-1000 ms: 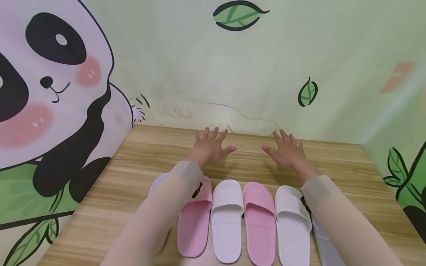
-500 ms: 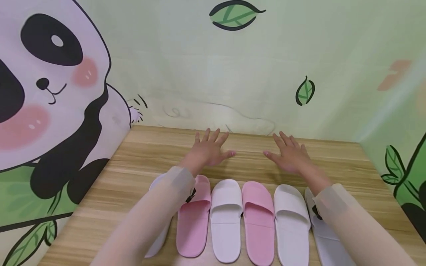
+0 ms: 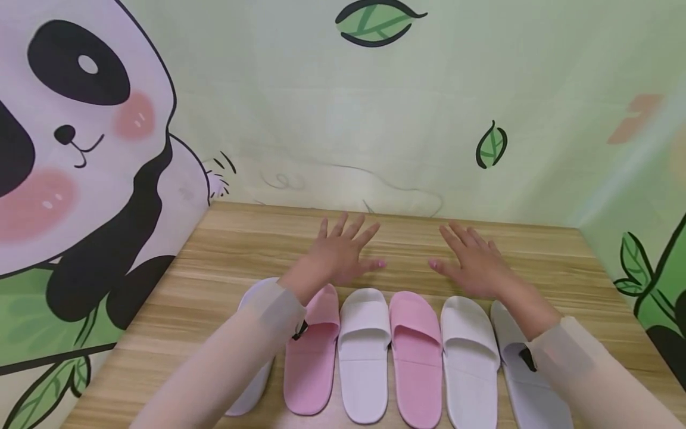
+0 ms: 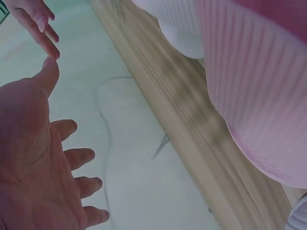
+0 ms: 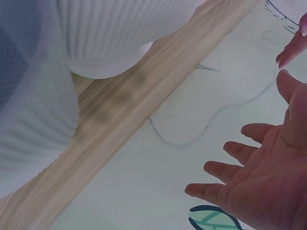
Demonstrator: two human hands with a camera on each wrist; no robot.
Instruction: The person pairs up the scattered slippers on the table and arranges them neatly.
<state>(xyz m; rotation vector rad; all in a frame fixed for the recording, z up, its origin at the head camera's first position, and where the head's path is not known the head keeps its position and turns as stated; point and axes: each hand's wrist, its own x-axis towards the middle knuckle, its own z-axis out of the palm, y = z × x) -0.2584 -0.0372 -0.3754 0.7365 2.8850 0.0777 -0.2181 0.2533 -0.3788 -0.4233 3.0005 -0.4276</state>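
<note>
Several slippers lie side by side on a wooden surface, toes toward the wall. In the head view they run from a whitish slipper (image 3: 252,387) half hidden by the left sleeve, through a pink one (image 3: 309,375), a white one (image 3: 364,381), a second pink one (image 3: 418,381) and another white one (image 3: 471,381), to a greyish-white one (image 3: 538,393) partly under the right sleeve. My left hand (image 3: 343,253) hovers past the toes with fingers spread, holding nothing. Mirroring it, my right hand (image 3: 474,262) is also spread and holds nothing. Both wrist views show the palms apart from the slippers.
The wooden surface (image 3: 171,333) ends at a pale green wall (image 3: 300,107) at the back. A large panda (image 3: 102,155) is printed on the left wall, with leaves (image 3: 375,24) drawn behind. Another wall with plant drawings (image 3: 638,262) rises at the right.
Both hands have drawn back slightly from the rear wall toward the slippers. The forearms have shifted outward, so more of the outermost slippers shows. The slippers have not moved.
</note>
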